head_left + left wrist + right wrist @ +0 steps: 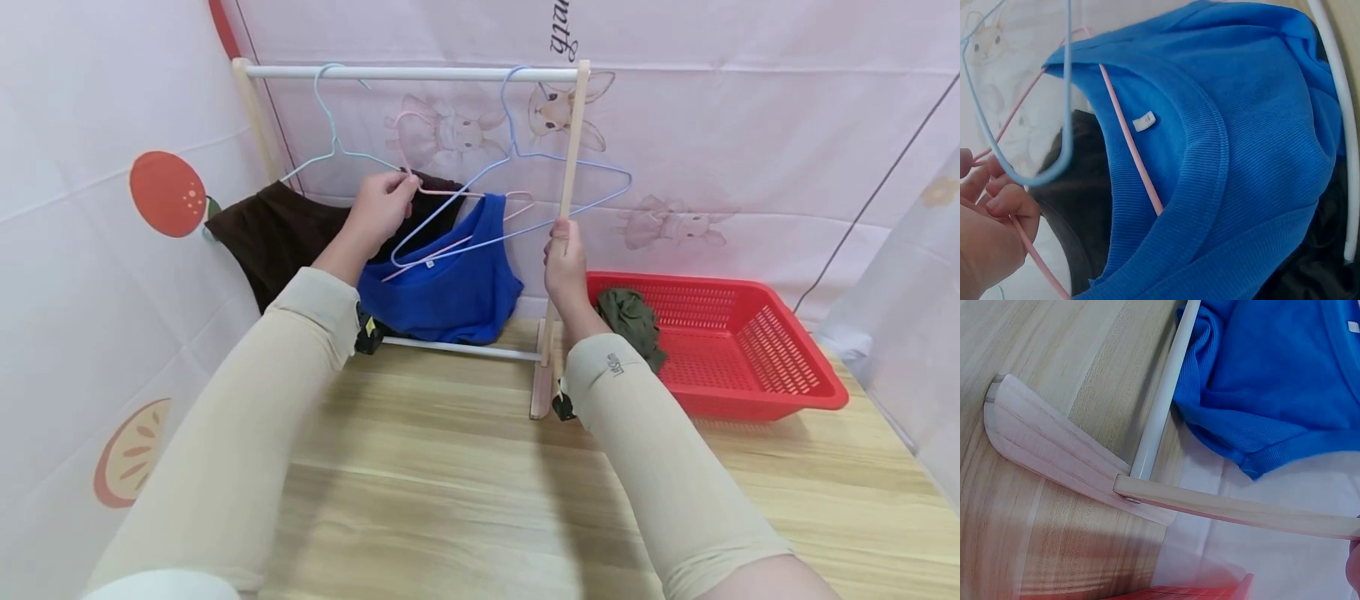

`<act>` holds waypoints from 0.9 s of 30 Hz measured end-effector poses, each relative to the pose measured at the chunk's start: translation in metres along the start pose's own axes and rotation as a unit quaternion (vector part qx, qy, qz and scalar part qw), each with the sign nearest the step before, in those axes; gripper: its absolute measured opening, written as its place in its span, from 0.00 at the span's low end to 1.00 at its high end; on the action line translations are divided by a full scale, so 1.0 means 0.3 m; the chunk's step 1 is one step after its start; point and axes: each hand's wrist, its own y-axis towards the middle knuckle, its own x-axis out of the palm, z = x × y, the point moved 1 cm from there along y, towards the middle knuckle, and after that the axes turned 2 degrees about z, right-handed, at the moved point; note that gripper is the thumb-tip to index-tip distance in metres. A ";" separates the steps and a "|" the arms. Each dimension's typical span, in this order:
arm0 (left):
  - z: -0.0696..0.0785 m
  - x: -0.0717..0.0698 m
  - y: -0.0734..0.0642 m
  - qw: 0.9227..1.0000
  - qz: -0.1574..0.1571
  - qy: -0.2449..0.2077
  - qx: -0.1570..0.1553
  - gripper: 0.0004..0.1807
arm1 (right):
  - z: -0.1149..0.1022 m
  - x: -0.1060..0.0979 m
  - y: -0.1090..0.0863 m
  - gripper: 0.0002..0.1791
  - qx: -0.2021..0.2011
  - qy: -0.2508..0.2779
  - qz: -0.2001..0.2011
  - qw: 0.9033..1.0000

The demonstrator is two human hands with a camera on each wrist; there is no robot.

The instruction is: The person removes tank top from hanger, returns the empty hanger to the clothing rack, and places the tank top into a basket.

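My left hand (378, 208) pinches a pink hanger (1125, 130) near its neck, below the hook. On that hanger hangs a blue sleeveless top (457, 296), its neckline and small white label facing me. The hanger's hook is below the rail, off it. With my right hand (566, 265) I grip the wooden side post (573, 154) of a clothes rack, whose foot and lower bar show in the right wrist view. A bare light-blue hanger (573, 162) hangs from the white rail (427, 73), partly in front of the top.
To the left, a dark brown garment (281, 225) hangs on a mint hanger (334, 142). A red plastic basket (750, 396) holding a crumpled dark green cloth (632, 321) stands right of the rack on the wooden table (442, 500). Printed fabric walls rise behind and at the sides.
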 end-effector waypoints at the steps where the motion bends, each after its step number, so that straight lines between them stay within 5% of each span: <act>1: -0.011 -0.005 -0.004 1.000 -0.004 0.001 -0.010 0.19 | -0.001 0.000 0.000 0.20 0.000 0.000 -0.001 1.000; 8: -0.071 -0.034 -0.035 0.998 -0.015 0.001 -0.060 0.23 | -0.004 0.001 -0.004 0.25 0.004 -0.002 -0.003 1.000; 22: -0.175 -0.064 -0.126 0.999 -0.032 -0.011 -0.029 0.22 | 0.002 0.001 0.000 0.22 0.003 0.002 0.005 1.000; 27: -0.206 -0.071 -0.149 0.999 -0.026 0.018 -0.006 0.22 | -0.003 0.001 -0.003 0.25 0.006 0.003 -0.006 1.000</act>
